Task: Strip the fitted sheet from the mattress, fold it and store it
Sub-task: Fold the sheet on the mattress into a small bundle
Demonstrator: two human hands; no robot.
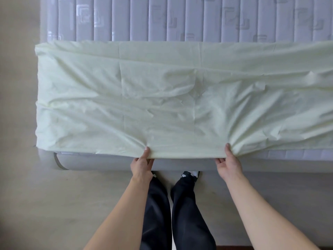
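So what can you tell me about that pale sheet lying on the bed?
The sheet is a pale yellow-green cloth, thin and soft-looking, creased with many wrinkles. It lies as a long flat band across the near part of the quilted mattress, already off it and seemingly folded over. Its left end reaches the mattress edge; its right end runs out of view. The left hand and right hand each pinch its near edge, thumbs on top, gathering the cloth into radiating folds at each grip.

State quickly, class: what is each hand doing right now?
Left hand: pinching the near edge of the pale sheet.
Right hand: pinching the same edge, farther right.
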